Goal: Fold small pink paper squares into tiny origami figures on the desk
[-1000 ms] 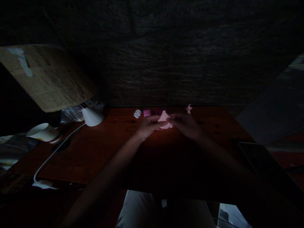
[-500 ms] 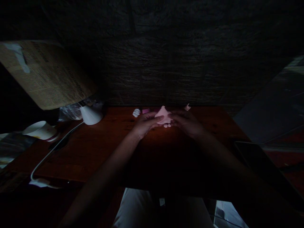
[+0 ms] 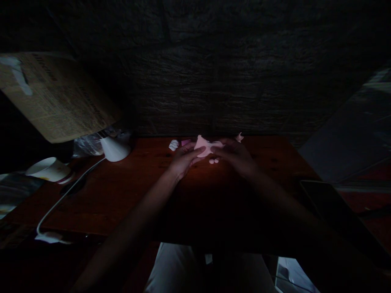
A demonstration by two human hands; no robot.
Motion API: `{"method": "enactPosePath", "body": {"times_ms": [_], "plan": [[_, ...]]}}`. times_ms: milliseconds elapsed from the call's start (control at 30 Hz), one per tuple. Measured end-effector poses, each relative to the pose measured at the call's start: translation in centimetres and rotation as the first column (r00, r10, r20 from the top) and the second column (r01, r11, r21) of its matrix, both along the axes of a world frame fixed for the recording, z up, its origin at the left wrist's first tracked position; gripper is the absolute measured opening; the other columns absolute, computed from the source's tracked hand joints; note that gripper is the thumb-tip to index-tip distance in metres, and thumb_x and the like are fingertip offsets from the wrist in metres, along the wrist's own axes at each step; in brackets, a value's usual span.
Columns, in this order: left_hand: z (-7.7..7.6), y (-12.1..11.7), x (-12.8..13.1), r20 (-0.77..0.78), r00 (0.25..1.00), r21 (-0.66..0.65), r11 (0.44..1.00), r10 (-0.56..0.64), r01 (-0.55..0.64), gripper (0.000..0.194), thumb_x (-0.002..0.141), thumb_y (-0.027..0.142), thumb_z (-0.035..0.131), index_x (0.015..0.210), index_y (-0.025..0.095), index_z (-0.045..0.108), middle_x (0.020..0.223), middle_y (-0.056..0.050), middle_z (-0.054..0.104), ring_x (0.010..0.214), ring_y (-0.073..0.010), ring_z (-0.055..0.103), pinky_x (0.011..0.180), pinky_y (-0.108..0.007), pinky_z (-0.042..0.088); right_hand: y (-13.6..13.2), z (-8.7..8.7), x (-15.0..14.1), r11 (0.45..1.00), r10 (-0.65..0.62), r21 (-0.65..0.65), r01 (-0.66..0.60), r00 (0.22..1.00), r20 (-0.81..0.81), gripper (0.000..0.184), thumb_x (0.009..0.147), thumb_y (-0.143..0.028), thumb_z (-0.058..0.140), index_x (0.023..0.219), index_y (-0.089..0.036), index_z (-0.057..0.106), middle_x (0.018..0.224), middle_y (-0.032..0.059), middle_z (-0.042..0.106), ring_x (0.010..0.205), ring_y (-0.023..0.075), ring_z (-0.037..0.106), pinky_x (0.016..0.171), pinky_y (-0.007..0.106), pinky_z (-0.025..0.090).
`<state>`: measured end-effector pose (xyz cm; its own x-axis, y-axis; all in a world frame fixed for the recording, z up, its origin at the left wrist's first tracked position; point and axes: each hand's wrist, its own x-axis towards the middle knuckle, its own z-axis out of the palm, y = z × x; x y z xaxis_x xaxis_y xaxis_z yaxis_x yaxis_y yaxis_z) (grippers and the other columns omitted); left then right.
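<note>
Between both hands, above the wooden table (image 3: 134,191), is a flattened, irregular piece of pink modelling clay (image 3: 202,145). My left hand (image 3: 184,160) grips its left side, thumb laid across the front. On the right side, my right hand (image 3: 236,156) pinches the clay with thumb and fingers. Two small pink balls (image 3: 214,161) lie on the table just below the clay. Behind my left hand sit a crumpled white lump (image 3: 174,145) and a small pink block (image 3: 185,142), partly covered. Past my right hand stands another small pink piece (image 3: 240,137) with pointed tips.
A lamp with a newsprint-patterned shade (image 3: 67,97) and white base (image 3: 114,149) stands at the left. Near it are a paper cup (image 3: 49,169), a clear plastic bag (image 3: 88,145) and a white cable (image 3: 62,198). A dark flat device (image 3: 332,207) lies at the right. A dark wall (image 3: 207,81) rises behind.
The clay has moved slightly left and been turned and bent between my hands; its right part looks folded. The two small balls now show clear of my fingers.
</note>
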<state>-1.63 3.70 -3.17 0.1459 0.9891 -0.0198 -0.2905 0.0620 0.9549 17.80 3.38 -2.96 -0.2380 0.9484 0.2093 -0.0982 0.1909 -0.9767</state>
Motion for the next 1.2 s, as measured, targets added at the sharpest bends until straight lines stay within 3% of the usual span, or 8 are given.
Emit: {"method": "enactPosePath", "body": {"times_ms": [133, 300, 467, 567, 700, 833, 1000, 1200], "plan": [[-0.3, -0.1, 0.2, -0.061, 0.998, 0.038, 0.999, 0.023, -0.021, 0.038, 0.062, 0.032, 0.095, 0.094, 0.017, 0.079, 0.099, -0.004, 0.079, 0.09, -0.0168, 0.073, 0.081, -0.028, 0.059, 0.2, -0.4, -0.1, 0.999, 0.014, 0.032, -0.015, 0.999, 0.045, 0.044, 0.074, -0.049, 0.087, 0.107, -0.021, 0.077, 0.089, 0.0036, 0.08, 0.071, 0.0197, 0.075, 0.071, 0.035, 0.062], [-0.8, -0.1, 0.4, -0.068, 0.998, 0.122, 0.993, 0.006, 0.002, 0.037, 0.064, 0.033, 0.095, 0.095, 0.018, 0.082, 0.098, -0.005, 0.081, 0.089, -0.0178, 0.073, 0.083, -0.029, 0.056, 0.2, -0.7, -0.2, 0.998, -0.008, 0.057, 0.003, 0.996, 0.09, 0.035, 0.076, -0.052, 0.084, 0.095, -0.022, 0.08, 0.084, 0.004, 0.082, 0.07, 0.0209, 0.075, 0.069, 0.035, 0.061], [-0.1, -0.3, 1.0, 0.06, 0.998, -0.016, 1.0, 0.024, -0.023, 0.024, 0.068, 0.024, 0.093, 0.088, 0.017, 0.08, 0.091, -0.004, 0.081, 0.083, -0.0155, 0.073, 0.08, -0.027, 0.057, -0.3, -0.6, -0.9, 0.981, -0.126, 0.155, 0.112, 0.989, 0.081, 0.029, 0.081, -0.047, 0.08, 0.095, -0.022, 0.081, 0.075, 0.0025, 0.079, 0.061, 0.0188, 0.071, 0.061, 0.034, 0.059], [0.6, -0.3, 1.2, 0.162, 0.98, -0.121, 0.988, 0.118, -0.098, 0.022, 0.071, 0.016, 0.091, 0.088, 0.016, 0.077, 0.09, -0.003, 0.08, 0.081, -0.0129, 0.073, 0.077, -0.024, 0.058, -0.7, -0.2, -1.1, 0.952, -0.218, 0.233, 0.2, 0.974, 0.054, 0.022, 0.081, -0.04, 0.079, 0.093, -0.023, 0.081, 0.084, 0.0027, 0.081, 0.063, 0.0183, 0.071, 0.063, 0.035, 0.06], [0.8, 0.4, 0.3, 0.181, 0.937, -0.217, 0.942, 0.298, -0.258, 0.022, 0.072, 0.013, 0.09, 0.086, 0.016, 0.073, 0.085, -0.002, 0.077, 0.073, -0.0094, 0.07, 0.072, -0.02, 0.057, -0.7, 0.3, -0.8, 0.894, -0.339, 0.317, 0.317, 0.941, 0.016, 0.014, 0.08, -0.036, 0.079, 0.088, -0.024, 0.081, 0.086, 0.0024, 0.081, 0.078, 0.0204, 0.075, 0.078, 0.037, 0.061], [0.5, 1.2, -1.0, 0.148, 0.895, -0.197, 0.899, 0.421, -0.39, 0.023, 0.072, 0.016, 0.09, 0.08, 0.017, 0.068, 0.079, 0.0, 0.074, 0.07, -0.0092, 0.068, 0.068, -0.02, 0.055, -0.5, 0.7, -0.4, 0.893, -0.381, 0.235, 0.383, 0.923, -0.057, 0.019, 0.08, -0.037, 0.081, 0.093, -0.025, 0.081, 0.085, 0.0011, 0.081, 0.085, 0.0207, 0.075, 0.087, 0.038, 0.059], [0.5, 0.7, -0.7, 0.111, 0.944, -0.154, 0.943, 0.312, -0.294, 0.031, 0.066, 0.026, 0.095, 0.083, 0.017, 0.072, 0.08, -0.001, 0.076, 0.07, -0.0107, 0.069, 0.069, -0.022, 0.055, -0.5, 0.8, -0.3, 0.933, -0.339, 0.105, 0.345, 0.938, -0.071, 0.024, 0.077, -0.041, 0.084, 0.095, -0.025, 0.081, 0.087, 0.0014, 0.081, 0.086, 0.0202, 0.075, 0.085, 0.037, 0.06], [0.3, -0.2, 0.6, 0.095, 0.989, 0.053, 0.991, 0.115, -0.12, 0.04, 0.056, 0.035, 0.099, 0.087, 0.019, 0.08, 0.092, -0.004, 0.081, 0.085, -0.0158, 0.073, 0.08, -0.027, 0.056, -0.2, -0.1, -0.9, 0.973, -0.226, 0.031, 0.228, 0.973, -0.054, 0.036, 0.073, -0.054, 0.085, 0.092, -0.024, 0.08, 0.081, 0.002, 0.078, 0.074, 0.0196, 0.072, 0.066, 0.034, 0.061]]}}
